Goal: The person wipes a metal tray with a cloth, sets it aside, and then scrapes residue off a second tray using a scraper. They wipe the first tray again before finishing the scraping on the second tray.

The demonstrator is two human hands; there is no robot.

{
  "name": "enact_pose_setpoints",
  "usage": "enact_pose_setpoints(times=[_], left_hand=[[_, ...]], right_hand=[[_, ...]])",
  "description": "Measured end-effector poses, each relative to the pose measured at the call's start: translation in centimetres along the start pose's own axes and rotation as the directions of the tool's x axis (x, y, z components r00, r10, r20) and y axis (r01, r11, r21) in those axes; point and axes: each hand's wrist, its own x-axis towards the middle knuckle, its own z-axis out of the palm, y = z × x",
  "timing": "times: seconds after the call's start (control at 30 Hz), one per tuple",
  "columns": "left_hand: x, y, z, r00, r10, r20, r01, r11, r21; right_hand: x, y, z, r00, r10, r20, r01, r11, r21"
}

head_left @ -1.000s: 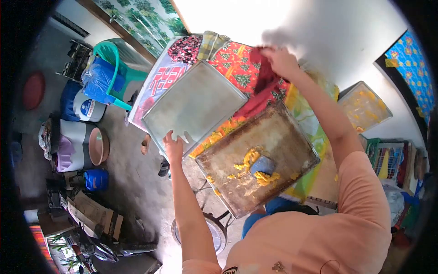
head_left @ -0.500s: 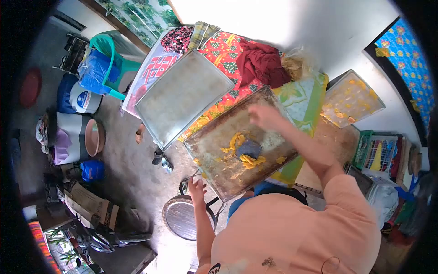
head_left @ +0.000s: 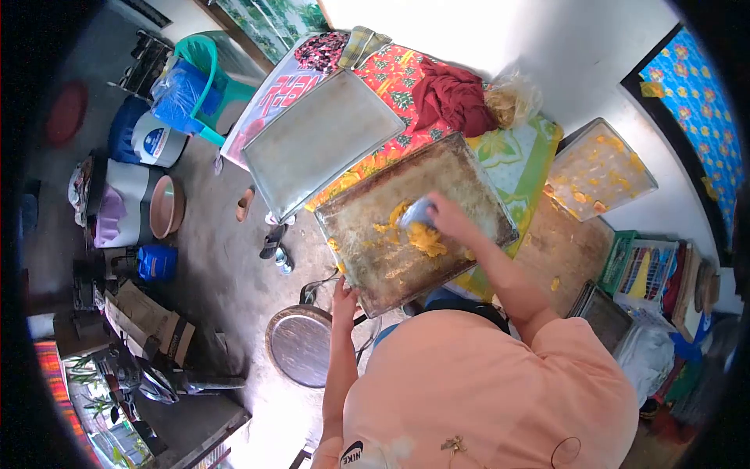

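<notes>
A brown-stained baking tray (head_left: 469, 176) lies aslant in front of me, with mashed yellow pulp (head_left: 426, 241) heaped near its middle. My right hand (head_left: 444, 213) is closed on a flat blue-grey scraper (head_left: 416, 212), which is tilted up against the pulp. At the tray's near left corner, my left hand (head_left: 344, 298) has its fingers hooked on the rim. Beyond it on the table rests a cleaner metal tray (head_left: 324, 141).
A crumpled dark red cloth (head_left: 453, 98) lies behind the trays. To the right leans a tray with yellow bits (head_left: 601, 168). A round stool (head_left: 301, 344) stands by my left arm. A green chair (head_left: 203, 86) is at the far left.
My right hand has come down and left from over the tray and taken hold of the scraper. My left hand has moved up from beside the tray to its rim.
</notes>
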Motion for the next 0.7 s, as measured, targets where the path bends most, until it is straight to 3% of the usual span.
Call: enact_pose_setpoints(times=[0.07,0.13,0.23,0.43,0.53,0.57,0.67,0.7], left_hand=[[-0.7,1.0,0.6,1.0,-0.018,-0.014,0.018,0.999,-0.028],[-0.7,0.9,0.7,1.0,0.008,-0.022,-0.008,1.0,0.018],[-0.3,0.1,1.0,0.999,0.039,-0.009,-0.039,0.998,0.046],[0.2,-1.1,0.7,0.995,0.094,0.021,-0.095,0.995,0.019],[0.4,-1.3,0.9,0.998,0.067,-0.005,-0.067,0.997,-0.026],[0.5,-1.4,0.8,0.998,0.068,0.003,-0.068,0.997,-0.024],[0.4,-1.5,0.7,0.997,0.071,0.011,-0.071,0.997,-0.013],[0.7,-1.6,0.7,0.997,0.076,0.007,-0.076,0.997,0.001]], right_hand=[[1.7,0.7,-2.7,0.99,0.058,-0.125,-0.049,0.996,0.074],[4.1,1.9,-4.6,0.944,0.116,-0.309,-0.165,0.977,-0.136],[6.2,2.4,-5.7,0.943,0.132,-0.305,-0.227,0.926,-0.301],[5.9,0.1,0.7,1.0,0.026,0.004,-0.024,0.945,-0.326],[4.6,-1.9,1.5,0.999,0.014,0.044,0.003,0.933,-0.36],[5.7,0.6,1.9,0.996,-0.075,0.038,0.083,0.95,-0.302],[6.6,-0.9,-1.5,0.983,0.147,-0.11,-0.176,0.924,-0.339],[6.5,-1.0,-1.3,0.991,0.07,-0.116,-0.105,0.936,-0.335]])
